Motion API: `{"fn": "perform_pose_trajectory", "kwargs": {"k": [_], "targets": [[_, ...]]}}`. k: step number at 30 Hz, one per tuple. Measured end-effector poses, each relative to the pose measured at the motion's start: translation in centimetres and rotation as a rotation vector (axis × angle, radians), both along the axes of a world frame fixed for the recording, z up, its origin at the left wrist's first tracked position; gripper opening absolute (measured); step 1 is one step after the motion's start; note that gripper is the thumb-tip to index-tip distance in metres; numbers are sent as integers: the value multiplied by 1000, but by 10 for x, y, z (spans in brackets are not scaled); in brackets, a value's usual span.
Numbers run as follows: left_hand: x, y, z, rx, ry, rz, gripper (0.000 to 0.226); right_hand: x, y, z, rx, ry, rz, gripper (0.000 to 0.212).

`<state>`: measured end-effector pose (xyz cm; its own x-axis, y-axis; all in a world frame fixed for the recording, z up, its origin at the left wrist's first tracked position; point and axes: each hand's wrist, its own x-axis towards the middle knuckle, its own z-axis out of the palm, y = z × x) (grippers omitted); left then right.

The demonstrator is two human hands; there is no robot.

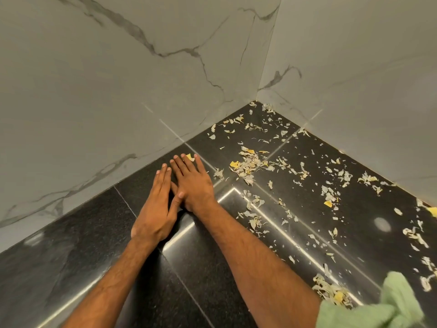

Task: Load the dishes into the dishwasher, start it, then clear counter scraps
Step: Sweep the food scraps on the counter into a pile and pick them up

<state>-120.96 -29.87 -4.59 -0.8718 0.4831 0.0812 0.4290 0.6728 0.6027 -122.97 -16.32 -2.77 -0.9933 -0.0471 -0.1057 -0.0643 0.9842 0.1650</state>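
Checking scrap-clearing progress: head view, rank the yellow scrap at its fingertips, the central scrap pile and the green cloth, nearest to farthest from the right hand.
1. yellow scrap, at the fingertips of the right hand, beside the wall.
2. central scrap pile, to the hand's right.
3. green cloth, bottom-right corner of view.

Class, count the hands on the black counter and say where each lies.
2. The left hand lies flat beside the wall; the right hand lies flat just right of it, fingertips at a yellow scrap.
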Motion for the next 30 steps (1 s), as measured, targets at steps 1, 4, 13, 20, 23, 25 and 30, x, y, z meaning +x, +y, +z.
{"fn": "perform_pose_trajectory", "kwargs": {"k": [1,4,13,20,23,25,30], "targets": [[0,0,0,-7,4,-2,81,-1,5,2,2,-3,-38,66],[1,1,3,-13,9,-4,82,5,24,4,23,31,-189,73],[-15,33,4,-135,42,-42,81,45,72,8,65,52,-291,71],[-57,63,3,5,-20,16,93,-40,64,1,18,-2,66,61],[-61,65,0,-33,3,14,92,-57,86,3,106,3,-108,68],[-59,65,2,-55,5,14,92,-52,105,6,131,-17,-223,73],[-56,60,8,380,-43,155,76,-25,129,29,111,-5,-231,73]]}}
